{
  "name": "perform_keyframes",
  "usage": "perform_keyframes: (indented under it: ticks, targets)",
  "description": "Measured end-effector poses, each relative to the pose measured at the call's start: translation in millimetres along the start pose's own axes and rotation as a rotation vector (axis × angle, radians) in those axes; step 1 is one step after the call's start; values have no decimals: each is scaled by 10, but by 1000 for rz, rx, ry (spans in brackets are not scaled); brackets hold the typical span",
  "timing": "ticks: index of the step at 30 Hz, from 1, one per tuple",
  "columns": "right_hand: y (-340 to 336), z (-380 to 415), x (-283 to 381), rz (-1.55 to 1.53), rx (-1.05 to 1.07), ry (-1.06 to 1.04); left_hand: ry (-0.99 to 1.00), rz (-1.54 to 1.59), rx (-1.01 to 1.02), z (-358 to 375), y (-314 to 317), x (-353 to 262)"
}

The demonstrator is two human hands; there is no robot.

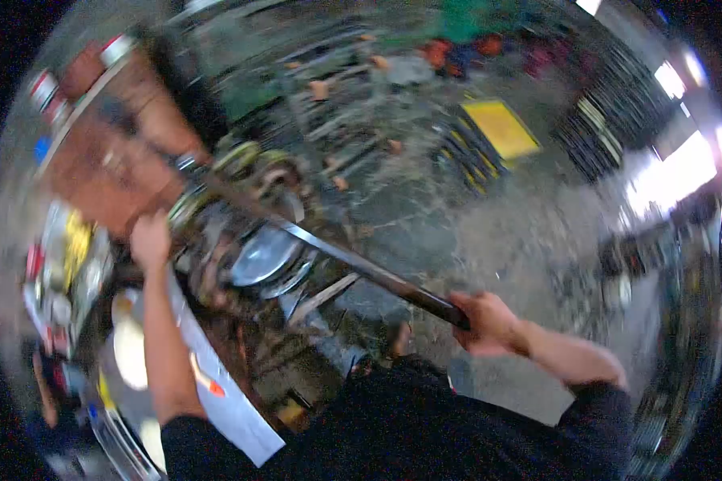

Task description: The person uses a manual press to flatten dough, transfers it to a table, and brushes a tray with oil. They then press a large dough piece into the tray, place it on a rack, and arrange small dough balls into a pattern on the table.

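Note:
My right hand (485, 323) is wrapped around the near end of a long metal bar (345, 255). The bar runs up and left to a shiny fitting (188, 163) at a greasy mechanical assembly (217, 232). Beside a rust-brown metal surface (108, 180), my left hand (150, 239) is closed against the assembly's left side. Blur hides what its fingers grip. A round shiny metal part (265, 256) sits below the bar. A pale flat strip (225, 401) passes beside my left forearm.
Cans (46, 88) stand on the brown surface's far edge. Loose items, among them a yellow one (76, 244), lie at the left. On the concrete floor (505, 240) are a yellow panel (501, 130) and dark stacked pieces (473, 152). A rack (337, 104) stands behind.

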State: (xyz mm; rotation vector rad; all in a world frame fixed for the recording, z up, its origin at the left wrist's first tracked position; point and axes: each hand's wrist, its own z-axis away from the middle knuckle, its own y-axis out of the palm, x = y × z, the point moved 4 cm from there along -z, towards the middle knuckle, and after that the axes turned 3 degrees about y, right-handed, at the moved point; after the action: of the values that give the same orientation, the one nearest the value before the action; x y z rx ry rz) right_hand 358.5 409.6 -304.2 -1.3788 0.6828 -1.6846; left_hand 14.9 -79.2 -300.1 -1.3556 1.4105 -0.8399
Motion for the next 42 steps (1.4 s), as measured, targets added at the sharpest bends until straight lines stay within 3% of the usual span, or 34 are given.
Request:
perform_keyframes:
  ticks: [1,2,3,5,6,7,9,10,11,12,14,15,18,19,21,23,24,25,27,28,29,30,32,34,35,37,39,40,41,42]
  targets:
    - [-7,-5,-47,-25,-44,82,-2,110,-87,-103,129,119]
    - [29,-94,-72,-7,-53,-9,-155,63,12,-50,-38,-59]
    - [101,-172,-146,25,-36,-126,-94,192,-44,-55,-19,-95]
    - [1100,-387,-633,74,-160,-102,109,-53,-123,-313,463,330]
    - [1280,-396,-828,249,-87,-61,11,-191,-71,-178,444,252]
    - [1101,-425,-777,25,-226,-211,-174,-100,-123,12,117,-53]
    - [1175,-515,-797,-99,-99,-117,-197,-88,-84,4,110,-109]
    - [1230,-561,-818,-126,-102,-212,-157,-163,-87,-114,200,107]
    - [1367,-581,-924,61,-151,-182,-29,-345,-90,-371,548,644]
    - [1223,-575,-782,122,-50,-40,108,-496,-119,-637,963,1212]
    - [1541,-561,-978,178,-63,-49,63,-150,-60,-565,774,901]
    - [1414,-500,-904,-8,-208,-119,39,-93,-54,-591,816,817]
    - [1391,-481,-851,2,-364,-212,-138,-136,-70,-492,553,761]
    - [1354,-491,-910,-24,-390,-165,-166,-89,-105,-320,474,421]
    - [1305,-408,-832,-51,-435,-101,-85,-97,-117,-344,514,490]
    - [1197,-369,-731,-5,-518,36,-101,-44,-57,-381,443,387]
    - [1217,-393,-723,-7,-450,175,-109,-66,1,-352,418,336]
    - [1183,-417,-655,-6,-471,172,-119,-88,55,-315,388,291]
    - [1294,-427,-649,-99,-32,604,-69,-105,13,-232,236,189]
    - [1156,-291,-495,-172,86,528,79,-100,-202,46,-52,-134]
    - [944,-181,-446,-166,53,520,220,-88,-427,266,-312,-439]
    - [673,-101,-356,-123,-69,307,408,189,-560,374,-457,-619]
    - [6,97,95,-125,-296,-41,502,598,-187,631,-799,-1102]
    - [-844,286,716,-136,-486,-233,1019,734,-301,1225,-1429,-1852]
    - [-1175,311,1066,-28,-654,-220,1229,608,-409,1540,-1792,-2210]
    - [-1723,169,1673,293,-1017,-401,1387,670,-391,1898,-2190,-2763]
    - [-2204,-158,2129,442,-1174,-463,1151,860,-426,1694,-2292,-3042]
    - [-2353,-249,2356,478,-1192,-503,1009,931,-578,1383,-2306,-3082]
    - [-2503,-339,2582,514,-1210,-541,1017,721,-1011,1054,-2338,-3050]
    - [-2676,-528,2800,520,-1270,-590,815,850,-946,724,-2297,-2996]
